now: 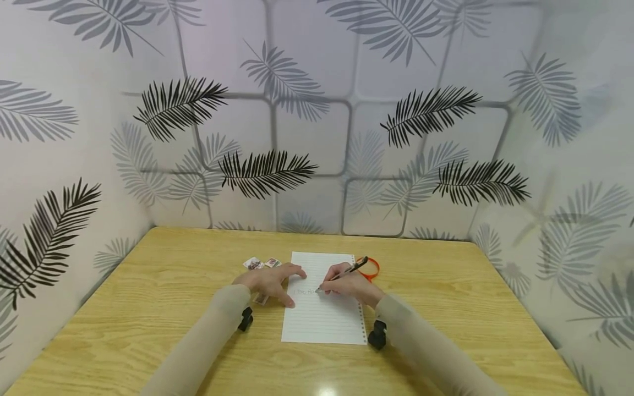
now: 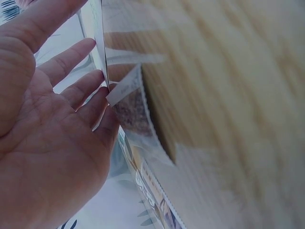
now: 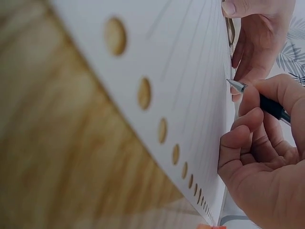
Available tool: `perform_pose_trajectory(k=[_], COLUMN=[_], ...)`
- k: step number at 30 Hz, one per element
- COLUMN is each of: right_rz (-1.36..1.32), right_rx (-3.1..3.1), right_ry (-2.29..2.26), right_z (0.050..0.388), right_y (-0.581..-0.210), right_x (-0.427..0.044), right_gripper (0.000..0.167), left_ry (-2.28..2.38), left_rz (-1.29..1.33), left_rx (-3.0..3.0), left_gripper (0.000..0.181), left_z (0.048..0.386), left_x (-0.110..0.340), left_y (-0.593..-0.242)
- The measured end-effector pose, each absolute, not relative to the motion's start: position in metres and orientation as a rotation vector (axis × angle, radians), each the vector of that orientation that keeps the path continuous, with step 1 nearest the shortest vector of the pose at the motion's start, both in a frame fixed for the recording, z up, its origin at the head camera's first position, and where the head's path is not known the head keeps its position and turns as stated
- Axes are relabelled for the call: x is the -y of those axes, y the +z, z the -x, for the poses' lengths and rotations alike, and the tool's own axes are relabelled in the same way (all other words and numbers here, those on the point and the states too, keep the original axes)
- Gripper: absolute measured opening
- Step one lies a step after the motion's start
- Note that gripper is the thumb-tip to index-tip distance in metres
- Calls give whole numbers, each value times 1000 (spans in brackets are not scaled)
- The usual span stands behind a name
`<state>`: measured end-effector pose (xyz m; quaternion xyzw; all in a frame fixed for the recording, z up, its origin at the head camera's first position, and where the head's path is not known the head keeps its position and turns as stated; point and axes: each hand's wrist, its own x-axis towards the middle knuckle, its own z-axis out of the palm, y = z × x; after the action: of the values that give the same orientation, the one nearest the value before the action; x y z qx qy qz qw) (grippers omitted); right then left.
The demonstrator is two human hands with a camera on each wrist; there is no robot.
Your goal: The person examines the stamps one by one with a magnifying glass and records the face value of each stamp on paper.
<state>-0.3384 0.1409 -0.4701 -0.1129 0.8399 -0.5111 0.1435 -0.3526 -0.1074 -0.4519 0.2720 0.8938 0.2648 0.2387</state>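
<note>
A lined sheet of paper with punched holes down its right edge lies on the table. My right hand pinches a black pen, its silver tip at the end of a short handwritten line on the sheet. In the right wrist view the pen sits between thumb and curled fingers. My left hand rests at the sheet's left edge, fingers spread and holding nothing. Small perforated stamps lie around it. One stamp stands out near the fingers in the left wrist view.
Orange-red scissors handles show behind my right hand, the rest hidden. The wooden table meets leaf-patterned walls at the back and both sides. A black wrist camera hangs close above the table beside the sheet.
</note>
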Motion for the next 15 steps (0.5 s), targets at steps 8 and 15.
perform_pose_trajectory(k=[8, 15], right_rz=[332, 342], right_rx=[-2409, -2402], right_ry=[-1497, -1485], right_z=[337, 339], right_y=[-467, -468], right_x=[-143, -143], right_gripper=[12, 16], left_ry=[727, 742], left_rz=[-739, -731], left_rx=[-2449, -2452], left_gripper=[70, 70], left_z=[353, 355], left_x=[107, 107], left_y=[-450, -452])
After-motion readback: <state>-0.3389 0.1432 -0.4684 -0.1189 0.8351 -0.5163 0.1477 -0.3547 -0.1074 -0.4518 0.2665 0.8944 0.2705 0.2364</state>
